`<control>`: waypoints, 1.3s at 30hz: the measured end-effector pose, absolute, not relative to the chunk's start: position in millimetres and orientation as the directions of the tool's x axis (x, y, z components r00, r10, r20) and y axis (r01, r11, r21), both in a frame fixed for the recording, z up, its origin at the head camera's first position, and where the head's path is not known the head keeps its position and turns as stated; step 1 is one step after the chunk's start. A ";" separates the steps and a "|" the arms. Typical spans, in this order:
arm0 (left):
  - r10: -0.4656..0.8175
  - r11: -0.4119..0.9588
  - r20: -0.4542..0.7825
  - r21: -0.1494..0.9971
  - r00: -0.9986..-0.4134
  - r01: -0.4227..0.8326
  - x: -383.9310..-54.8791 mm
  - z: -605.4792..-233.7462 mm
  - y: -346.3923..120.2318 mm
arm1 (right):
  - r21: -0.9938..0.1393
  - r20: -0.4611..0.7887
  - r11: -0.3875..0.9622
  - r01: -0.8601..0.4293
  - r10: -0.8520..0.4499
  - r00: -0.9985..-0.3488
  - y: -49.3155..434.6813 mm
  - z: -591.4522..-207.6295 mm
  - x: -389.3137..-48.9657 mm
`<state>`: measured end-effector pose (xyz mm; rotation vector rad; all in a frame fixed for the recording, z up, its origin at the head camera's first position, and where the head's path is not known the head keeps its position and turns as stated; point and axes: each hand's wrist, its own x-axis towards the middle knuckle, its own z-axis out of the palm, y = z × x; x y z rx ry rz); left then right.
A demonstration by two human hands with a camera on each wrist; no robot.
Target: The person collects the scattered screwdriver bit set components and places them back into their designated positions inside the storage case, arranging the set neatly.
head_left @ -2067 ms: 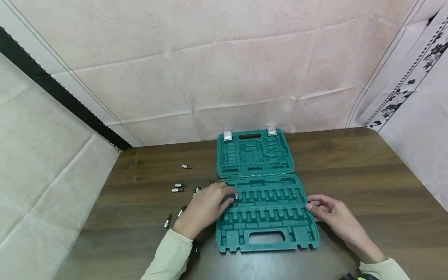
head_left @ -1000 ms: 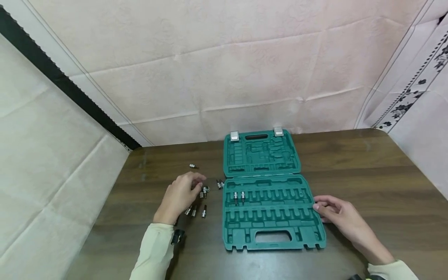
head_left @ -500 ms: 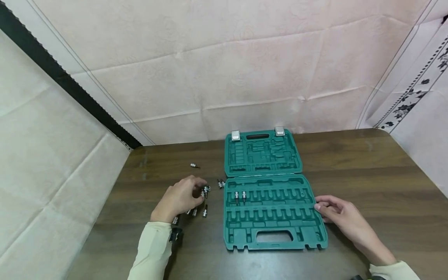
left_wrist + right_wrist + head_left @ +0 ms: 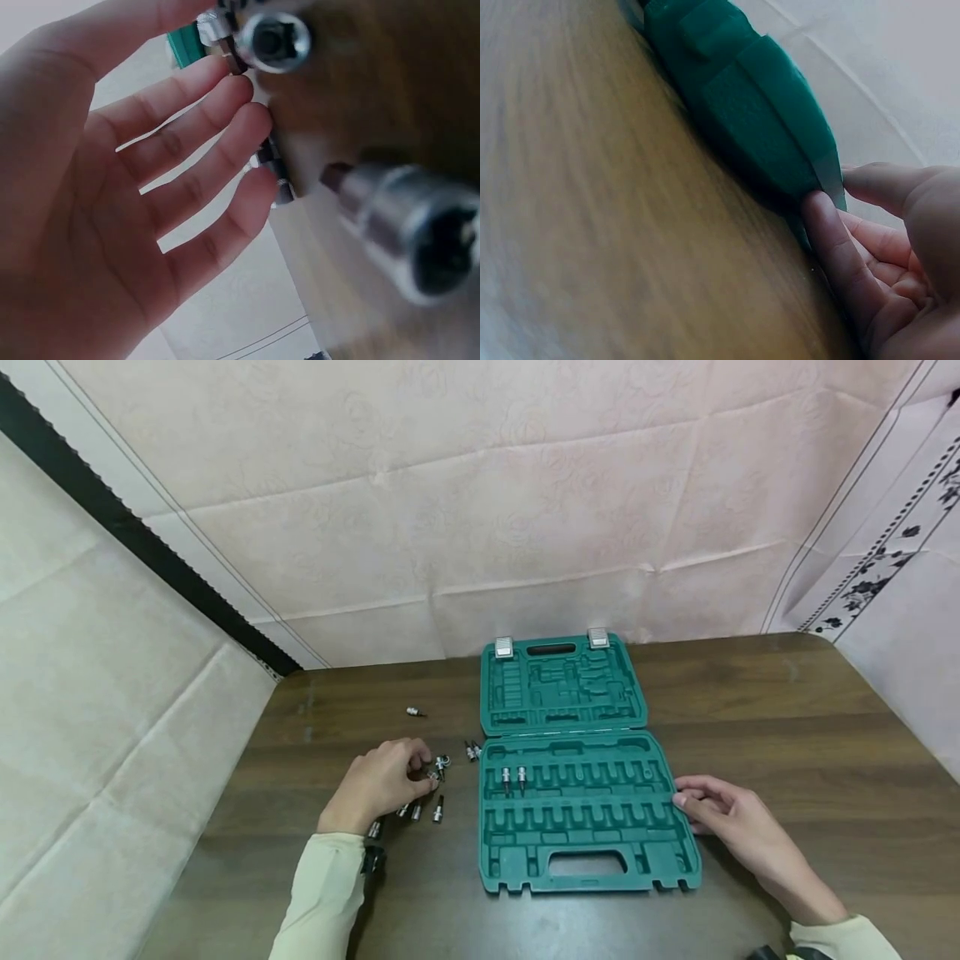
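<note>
An open green socket-set case [image 4: 588, 860] lies on the table, with two bit sockets [image 4: 522, 779] in its upper left slots. My left hand [image 4: 381, 783] reaches over a small cluster of bit sockets [image 4: 442, 762] left of the case. Its thumb and index finger stand apart around them, and the thumb tip touches one. In the left wrist view, the other fingers are loosely extended, a bit socket [image 4: 214, 28] lies near the thumb and index finger, and a blurred one [image 4: 412, 225] is close to the camera. My right hand [image 4: 723, 810] pinches the case's right edge between thumb and fingers.
More bit sockets [image 4: 438, 810] lie below the cluster, some partly behind the left wrist. One [image 4: 415, 712] lies apart farther back, and two [image 4: 472, 751] sit against the case's left edge. A pale cloth wall [image 4: 465, 527] stands behind the wooden table [image 4: 787, 718].
My left hand has left the case for the sockets on its left, and two bit sockets now show in the slots. The right hand keeps its grip. The view has shifted slightly.
</note>
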<state>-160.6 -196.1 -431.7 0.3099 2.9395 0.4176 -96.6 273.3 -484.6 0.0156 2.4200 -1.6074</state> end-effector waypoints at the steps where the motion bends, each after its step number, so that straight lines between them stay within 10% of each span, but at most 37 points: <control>1: 0.223 0.940 -0.126 0.290 -0.967 0.179 -160.6 -431.6 -196.5 | -0.908 -0.200 0.396 0.137 -0.122 -0.972 273.2 -484.5 -96.7; 39: 0.199 0.899 -0.222 0.429 -0.954 0.088 -159.6 -424.6 -200.9 | -0.905 -0.188 0.406 0.128 -0.110 -0.976 272.4 -486.5 -95.7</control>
